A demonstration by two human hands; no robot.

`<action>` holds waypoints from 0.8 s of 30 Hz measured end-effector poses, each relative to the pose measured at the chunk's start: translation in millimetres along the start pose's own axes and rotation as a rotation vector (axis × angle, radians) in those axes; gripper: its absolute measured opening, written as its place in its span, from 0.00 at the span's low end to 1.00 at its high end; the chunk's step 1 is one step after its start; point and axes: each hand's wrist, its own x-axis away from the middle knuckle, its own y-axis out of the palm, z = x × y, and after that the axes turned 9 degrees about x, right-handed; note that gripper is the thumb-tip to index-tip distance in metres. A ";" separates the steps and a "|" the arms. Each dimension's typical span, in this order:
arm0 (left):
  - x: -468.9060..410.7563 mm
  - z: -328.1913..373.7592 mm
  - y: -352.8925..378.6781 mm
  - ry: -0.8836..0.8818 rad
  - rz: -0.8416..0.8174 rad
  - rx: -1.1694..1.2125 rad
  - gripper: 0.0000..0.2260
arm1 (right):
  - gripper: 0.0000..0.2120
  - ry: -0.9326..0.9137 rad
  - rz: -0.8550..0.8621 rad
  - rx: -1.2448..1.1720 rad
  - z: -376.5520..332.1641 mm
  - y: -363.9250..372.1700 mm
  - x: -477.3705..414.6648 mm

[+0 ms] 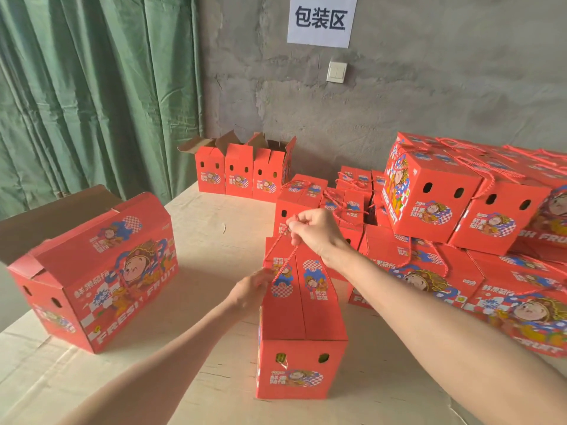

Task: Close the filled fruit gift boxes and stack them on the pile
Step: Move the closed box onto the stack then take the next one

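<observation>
right grip (311,230) pinching rope (276,247) | left grip (250,289) unclear | pile (435,185) "FRESH FRUIT" | sign (322,19) "包装区"

The near box (302,317) stands on the table (214,228), pile (460,271) to its right, open boxes (239,171) behind.

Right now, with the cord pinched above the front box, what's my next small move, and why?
Probably lift the front gift box by its red cord handle and carry it right to the pile. Its top flaps already meet along the centre seam, the right hand pinches the cord above it, and the left hand rests at the flap's left edge, so closing looks done.
</observation>
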 end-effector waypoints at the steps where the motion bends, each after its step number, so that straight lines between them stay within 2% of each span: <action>1: 2.5 -5.6 1.8 0.029 -0.002 0.002 0.17 | 0.12 0.043 0.031 -0.010 3.9 2.6 1.6; 3: 11.0 -12.2 6.7 0.111 0.006 0.023 0.16 | 0.04 0.180 0.041 -0.167 0.5 2.8 2.9; 5: 20.9 -17.7 15.8 0.200 0.000 0.032 0.19 | 0.21 0.304 0.021 -0.280 -5.6 -1.8 -7.6; 6: 26.3 -20.5 21.3 0.216 -0.006 0.036 0.22 | 0.22 0.324 0.011 -0.291 -10.6 -3.6 -13.0; 8: 27.6 -21.8 24.0 0.214 -0.032 0.075 0.27 | 0.09 0.358 0.047 -0.250 -25.7 -5.7 -23.4; 9: 23.7 -19.0 20.5 0.196 -0.042 0.119 0.29 | 0.06 0.388 0.070 -0.233 -32.4 -6.4 -28.8; 10: 16.9 -14.3 15.7 0.174 -0.048 0.165 0.29 | 0.08 0.401 0.090 -0.216 -38.9 -7.5 -34.0; 16: -32.6 36.6 -19.6 0.216 -0.067 0.320 0.25 | 0.11 0.275 0.273 -0.078 -81.9 -33.9 -73.5; 19: -44.7 61.8 -37.7 0.310 -0.176 0.498 0.40 | 0.11 0.246 0.415 -0.066 -102.5 -59.7 -92.1; 21: -50.2 75.1 -46.8 0.453 -0.276 0.441 0.42 | 0.10 0.224 0.486 -0.096 -115.3 -79.3 -104.5; 24: -66.5 94.4 -51.4 0.618 -0.231 0.229 0.33 | 0.08 0.164 0.547 -0.086 -134.5 -105.2 -125.1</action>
